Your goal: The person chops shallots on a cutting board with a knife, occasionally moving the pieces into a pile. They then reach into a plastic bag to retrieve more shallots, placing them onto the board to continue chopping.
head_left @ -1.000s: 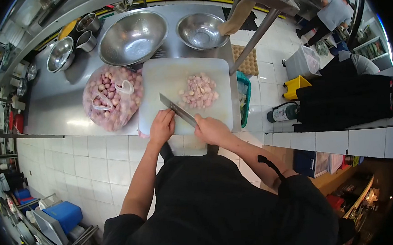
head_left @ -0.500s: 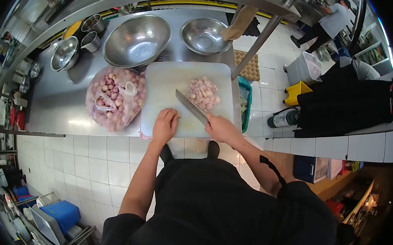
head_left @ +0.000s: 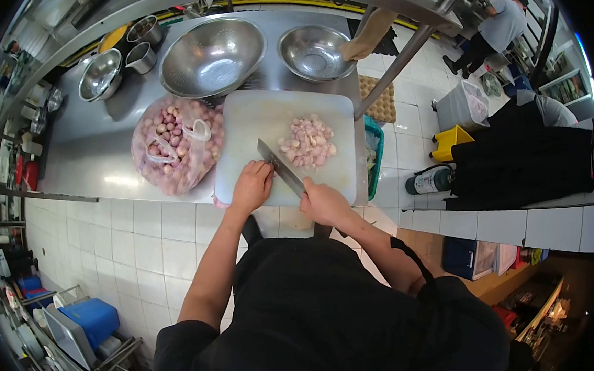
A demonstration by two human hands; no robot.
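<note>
My right hand (head_left: pixel 323 201) grips the handle of a kitchen knife (head_left: pixel 283 168), its blade slanting up and left over the white cutting board (head_left: pixel 247 116). Against the blade's left side, near the tip, are the curled fingers of my left hand (head_left: pixel 253 184). They are closed, and whatever they pinch is hidden. Right of the blade lies a heap of cut, peeled shallots (head_left: pixel 308 142). A clear plastic bag full of whole pinkish shallots (head_left: pixel 177 142) rests at the board's left edge.
Behind the board stand a large steel bowl (head_left: pixel 213 57) and a smaller one (head_left: pixel 315 52). More metal containers (head_left: pixel 100 75) sit back left on the steel table (head_left: pixel 81 156). A metal post (head_left: pixel 399 64) rises at the right corner. Another person (head_left: pixel 500 30) stands far right.
The knife has shifted left and slightly down, away from the cut shallots, and its blade now meets my left fingers. My left hand has barely moved. The view has shifted slightly.
</note>
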